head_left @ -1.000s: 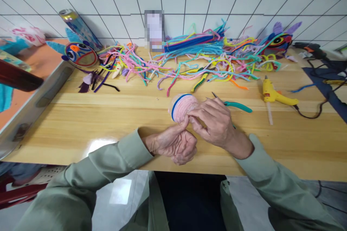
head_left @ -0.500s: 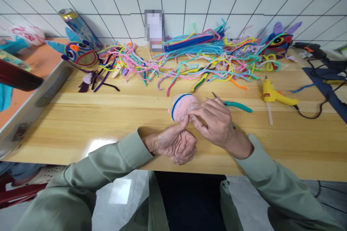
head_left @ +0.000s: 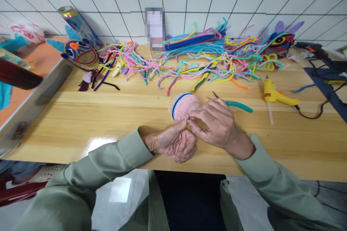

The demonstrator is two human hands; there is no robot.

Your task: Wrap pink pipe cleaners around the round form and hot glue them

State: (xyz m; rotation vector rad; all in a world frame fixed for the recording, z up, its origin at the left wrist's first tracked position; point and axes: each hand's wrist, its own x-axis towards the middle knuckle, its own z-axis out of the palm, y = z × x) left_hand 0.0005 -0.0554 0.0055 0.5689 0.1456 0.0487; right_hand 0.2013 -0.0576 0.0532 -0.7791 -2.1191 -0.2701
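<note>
Both hands meet at the pink fuzzy ball with a blue band (head_left: 182, 105), on the wooden bench (head_left: 108, 115) near its front edge: left hand (head_left: 176, 145) curled, thumb pressed against it; right hand (head_left: 218, 124) arched, fingers (head_left: 200, 114) pinched on it. Teal-handled pliers (head_left: 238, 105) lie just behind; bare bench spreads leftward.

Single head view, near, looking forward-down over wooden table (head_left: 81, 115).

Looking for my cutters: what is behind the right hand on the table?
A teal-handled tool lies there, metal tips and one handle showing; the right hand, pinching the pink coil, covers the rest.
</note>
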